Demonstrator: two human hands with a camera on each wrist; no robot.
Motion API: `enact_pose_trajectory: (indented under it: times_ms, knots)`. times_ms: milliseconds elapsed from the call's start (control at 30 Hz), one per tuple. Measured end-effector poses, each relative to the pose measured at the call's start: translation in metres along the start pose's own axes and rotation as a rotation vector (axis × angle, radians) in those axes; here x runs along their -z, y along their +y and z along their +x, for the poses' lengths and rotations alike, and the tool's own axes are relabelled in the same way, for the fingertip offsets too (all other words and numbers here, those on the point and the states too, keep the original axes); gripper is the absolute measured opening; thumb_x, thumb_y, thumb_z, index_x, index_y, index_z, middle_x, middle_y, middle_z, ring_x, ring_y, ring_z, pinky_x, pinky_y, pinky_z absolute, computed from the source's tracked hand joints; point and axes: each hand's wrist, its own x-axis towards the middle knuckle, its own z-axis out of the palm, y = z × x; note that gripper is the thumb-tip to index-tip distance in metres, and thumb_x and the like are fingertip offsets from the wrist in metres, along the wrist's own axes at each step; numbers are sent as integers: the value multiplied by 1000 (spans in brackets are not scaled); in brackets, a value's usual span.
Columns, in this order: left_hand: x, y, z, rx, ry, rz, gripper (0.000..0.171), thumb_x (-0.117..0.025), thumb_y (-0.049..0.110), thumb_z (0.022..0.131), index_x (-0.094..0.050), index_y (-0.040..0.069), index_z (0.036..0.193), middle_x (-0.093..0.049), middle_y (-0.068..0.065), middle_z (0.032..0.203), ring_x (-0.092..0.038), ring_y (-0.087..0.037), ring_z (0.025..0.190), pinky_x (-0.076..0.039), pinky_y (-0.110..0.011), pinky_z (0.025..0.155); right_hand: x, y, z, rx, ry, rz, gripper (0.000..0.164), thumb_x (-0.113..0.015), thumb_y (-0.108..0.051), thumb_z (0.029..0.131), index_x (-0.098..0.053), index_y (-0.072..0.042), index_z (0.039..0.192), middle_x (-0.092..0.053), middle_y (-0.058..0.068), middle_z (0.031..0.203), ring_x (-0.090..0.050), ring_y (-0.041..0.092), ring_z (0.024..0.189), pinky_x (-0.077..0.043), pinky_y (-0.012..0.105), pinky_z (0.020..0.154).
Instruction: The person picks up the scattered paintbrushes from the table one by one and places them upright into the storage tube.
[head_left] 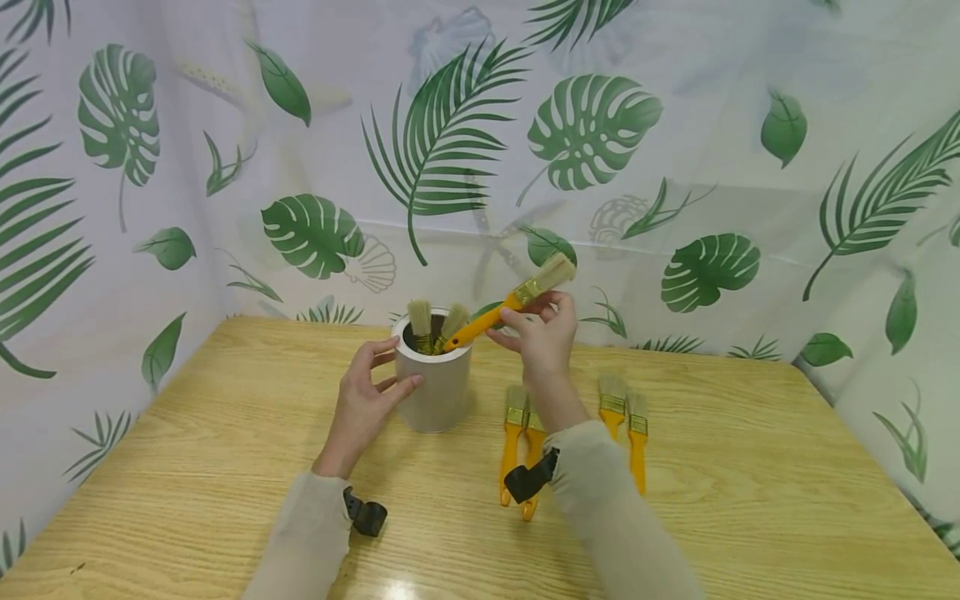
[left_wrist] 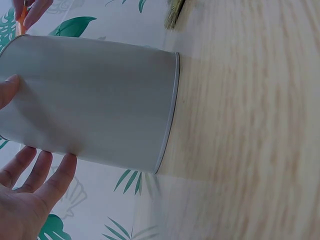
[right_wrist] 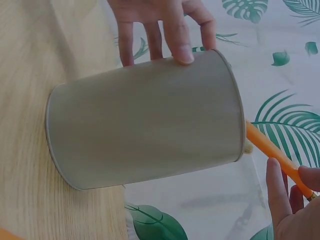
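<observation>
A grey can stands on the table, with paintbrushes in it, bristles up. My left hand holds the can from the left, thumb on the near side and fingers round the far side. In the left wrist view, the fingertips touch the can's wall. My right hand pinches another paintbrush by its orange handle. That brush slants, bristles up to the right, its handle end at the can's mouth. The right wrist view shows the handle beside the rim.
Several orange-handled paintbrushes lie on the wooden table: a pair left of my right forearm and more brushes to its right, partly covered by the sleeve. A leaf-patterned cloth hangs behind the table.
</observation>
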Motion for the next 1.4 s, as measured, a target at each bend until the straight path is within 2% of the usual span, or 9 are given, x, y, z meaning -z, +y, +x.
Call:
enact_pose_trajectory:
  times_ms: [133,367,533,700,800,1100,1300,1400]
  knots:
    - [0,0,0,-2,-3,-2,55,-79,0,87,-52,0,135,-50,-17,144,-52,-38,128,-53,-55,98,-6,3,-3,68,-46,-94,30,-63,16,92,-48,-1,111,-55,13,96,-66,19,72,-63,33,64]
    - [1,0,0,-7,-8,-7,55,-78,0,88,-51,0,135,-49,-17,144,-51,-38,129,-52,-56,99,-8,5,-11,269,-196,-401,17,-68,9,92,-62,9,108,-67,18,95,-69,21,75,-62,27,67]
    - [1,1,-1,-15,-4,-15,54,-78,-1,88,-51,-1,135,-49,-17,144,-52,-38,128,-52,-56,98,-1,8,-11,339,-216,-460,15,-69,11,90,-64,10,104,-68,21,95,-67,22,74,-61,28,67]
    - [1,1,0,-13,-6,-21,54,-78,-1,88,-52,0,135,-49,-17,145,-51,-38,128,-52,-57,98,13,5,-9,314,-196,-467,15,-68,12,89,-65,10,103,-67,22,96,-67,14,72,-63,33,69]
    - [1,0,0,-16,-6,-21,54,-78,-1,88,-51,0,135,-49,-17,145,-51,-38,128,-52,-57,98,25,0,-7,276,-180,-488,15,-68,11,90,-65,10,104,-66,22,96,-66,11,71,-63,31,68]
    - [0,2,-1,-17,-1,-14,53,-77,-1,88,-52,-1,135,-49,-18,144,-52,-39,128,-52,-56,98,70,-17,-5,181,-129,-661,16,-68,5,93,-64,7,109,-66,20,99,-68,16,75,-61,24,66]
    - [0,2,-1,-4,-4,-19,54,-78,-1,88,-51,0,135,-49,-18,145,-52,-38,129,-52,-56,99,95,-28,-7,96,-108,-708,21,-67,3,95,-59,8,114,-63,15,99,-65,6,70,-61,25,64]
    - [0,1,-1,-6,-2,-12,54,-78,-1,88,-51,0,135,-49,-17,145,-52,-38,129,-52,-57,98,107,-32,-7,52,-101,-754,24,-67,1,96,-58,8,116,-63,15,101,-65,8,71,-61,24,64]
